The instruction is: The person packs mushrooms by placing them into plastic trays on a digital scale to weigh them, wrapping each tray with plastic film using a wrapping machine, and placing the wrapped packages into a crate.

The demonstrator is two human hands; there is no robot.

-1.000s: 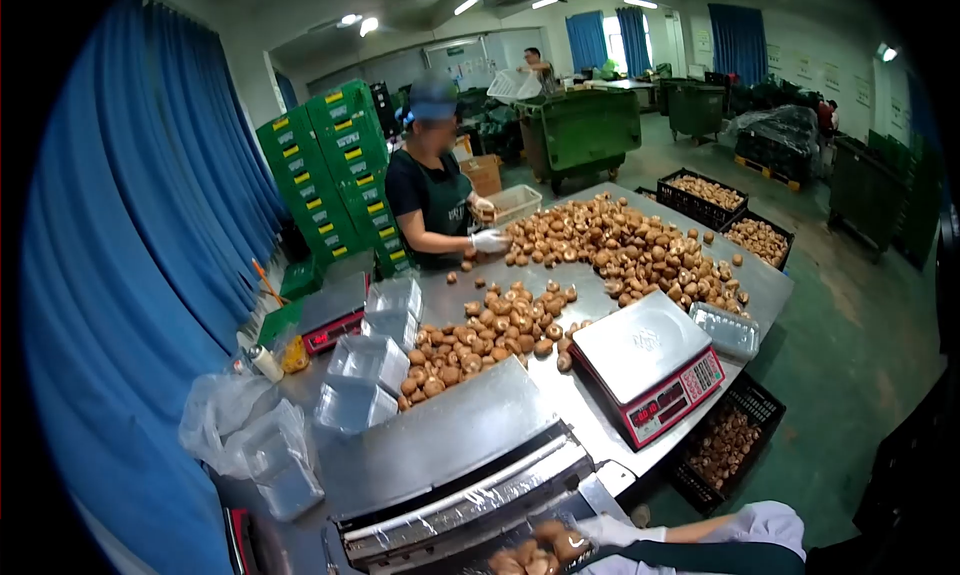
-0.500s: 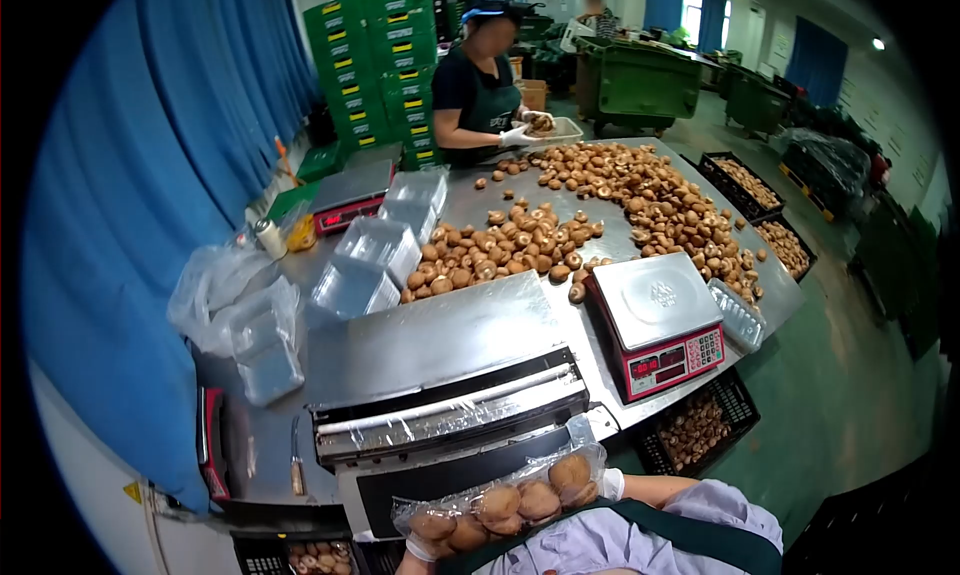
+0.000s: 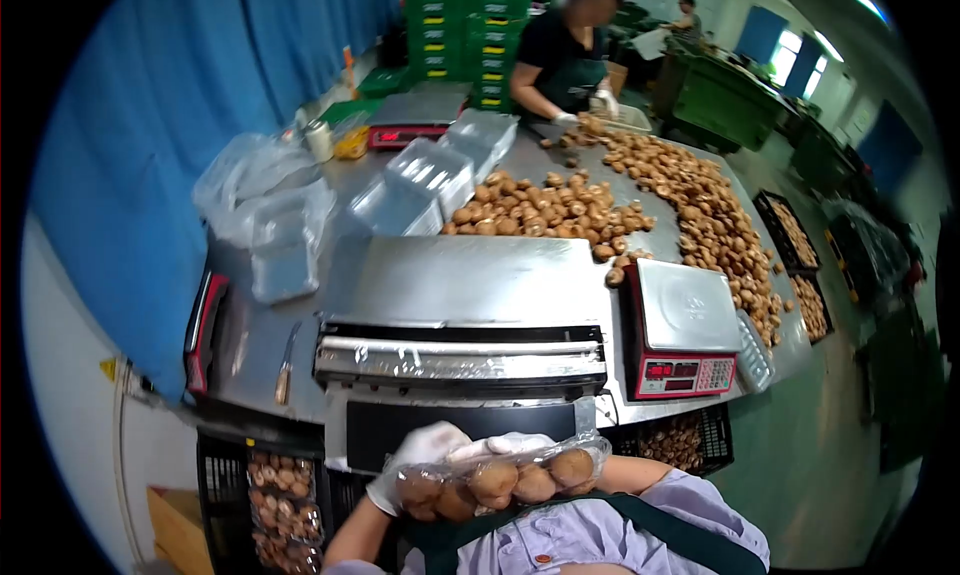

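Observation:
A film-wrapped tray of mushrooms [image 3: 493,483] is held up against my apron, its brown caps showing through clear plastic. My left hand [image 3: 428,449], in a white glove, grips the pack's left end with bent fingers at its far edge. Behind the pack, my right hand [image 3: 512,443], also gloved, presses along its far side; the pack hides part of this hand. Just beyond both hands lies the dark plate of the wrapping machine [image 3: 460,360], with its film roll across the front. To the right stands a weighing scale [image 3: 686,310] with a red front panel.
Loose mushrooms [image 3: 545,210] are heaped across the steel table. Clear trays [image 3: 430,175] stand stacked at the back left, near a plastic bag [image 3: 250,175]. A knife [image 3: 287,365] lies at left. Black crates [image 3: 222,495] sit below. A co-worker [image 3: 565,60] handles mushrooms across the table.
My view has shifted, so the table sits differently. My hands have come from the pack's ends and underside to its far edge. The co-worker's hands have lowered to the mushrooms.

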